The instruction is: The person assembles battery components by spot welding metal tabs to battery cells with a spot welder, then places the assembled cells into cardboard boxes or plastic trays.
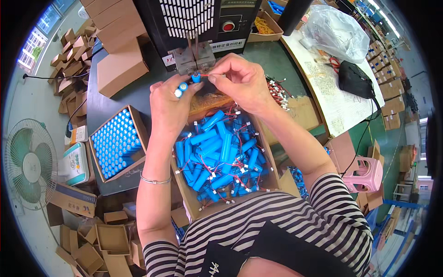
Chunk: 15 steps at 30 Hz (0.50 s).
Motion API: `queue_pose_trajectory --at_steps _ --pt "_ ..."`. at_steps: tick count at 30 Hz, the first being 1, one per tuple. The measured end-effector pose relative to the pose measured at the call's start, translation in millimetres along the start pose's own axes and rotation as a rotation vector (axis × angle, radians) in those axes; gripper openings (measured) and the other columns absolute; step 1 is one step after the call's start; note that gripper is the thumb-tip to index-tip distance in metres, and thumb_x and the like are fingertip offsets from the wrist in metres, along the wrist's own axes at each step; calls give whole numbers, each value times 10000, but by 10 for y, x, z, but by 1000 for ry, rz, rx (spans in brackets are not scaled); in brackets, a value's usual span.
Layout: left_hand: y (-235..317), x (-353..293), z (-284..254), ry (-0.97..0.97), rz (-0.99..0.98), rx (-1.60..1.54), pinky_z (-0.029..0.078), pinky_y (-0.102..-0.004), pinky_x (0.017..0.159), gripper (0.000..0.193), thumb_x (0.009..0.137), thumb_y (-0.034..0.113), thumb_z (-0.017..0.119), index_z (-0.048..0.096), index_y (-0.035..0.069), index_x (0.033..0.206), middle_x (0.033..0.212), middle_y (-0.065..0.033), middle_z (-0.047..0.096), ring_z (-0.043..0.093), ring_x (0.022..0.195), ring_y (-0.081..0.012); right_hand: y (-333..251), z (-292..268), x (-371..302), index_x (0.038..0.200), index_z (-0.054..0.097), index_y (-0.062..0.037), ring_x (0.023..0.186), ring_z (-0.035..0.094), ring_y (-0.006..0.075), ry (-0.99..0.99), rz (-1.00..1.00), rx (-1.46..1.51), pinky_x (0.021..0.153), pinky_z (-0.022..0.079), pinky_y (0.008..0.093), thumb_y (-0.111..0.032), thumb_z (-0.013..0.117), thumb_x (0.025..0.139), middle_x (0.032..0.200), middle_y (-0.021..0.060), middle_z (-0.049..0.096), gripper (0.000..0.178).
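Note:
My left hand [167,108] is closed around blue cylindrical battery cells. One battery cell [196,79] has its end right under the two thin metal electrodes [193,48] of a black spot-welding machine [221,32]. Two more cells [181,89] show their pale ends between the fingers of that hand. My right hand [242,85] pinches a thin red wire [205,75] between thumb and fingertips, its end reaching the top of the cell. Just below both hands, a cardboard box [193,203] holds a heap of blue cells with red wires and small white connectors.
At left a box of upright cells [117,143] sits on the dark table beside a folded carton [122,67]. Wire leads with connectors [279,94] lie right of my right hand. Further right are a plastic bag [337,32], a black pouch [355,79] and a pink stool [364,175].

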State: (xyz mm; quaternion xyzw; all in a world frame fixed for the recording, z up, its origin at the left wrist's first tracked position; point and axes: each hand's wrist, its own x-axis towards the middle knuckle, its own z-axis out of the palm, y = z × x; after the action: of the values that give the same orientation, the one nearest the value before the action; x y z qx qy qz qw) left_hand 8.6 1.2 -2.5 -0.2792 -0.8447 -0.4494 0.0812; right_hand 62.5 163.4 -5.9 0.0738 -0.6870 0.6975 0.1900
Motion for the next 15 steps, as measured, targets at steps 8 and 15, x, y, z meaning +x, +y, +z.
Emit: queue_pose_trajectory --at_steps 8,15 --pt "-16 18 -8 -8 20 -29 367 -348 795 194 729 208 699 665 32 801 634 -120 580 506 614 -284 17 -11 -6 822 619 24 748 511 59 -2 -6 -12 629 402 186 48 610 782 865 34 559 48" --pt "71 -36 -103 -42 84 -116 452 -289 601 233 739 193 690 659 4 872 740 -119 648 584 591 -212 -62 -140 -40 879 623 27 785 545 76 -74 25 -51 692 449 214 -20 592 822 879 45 599 80"
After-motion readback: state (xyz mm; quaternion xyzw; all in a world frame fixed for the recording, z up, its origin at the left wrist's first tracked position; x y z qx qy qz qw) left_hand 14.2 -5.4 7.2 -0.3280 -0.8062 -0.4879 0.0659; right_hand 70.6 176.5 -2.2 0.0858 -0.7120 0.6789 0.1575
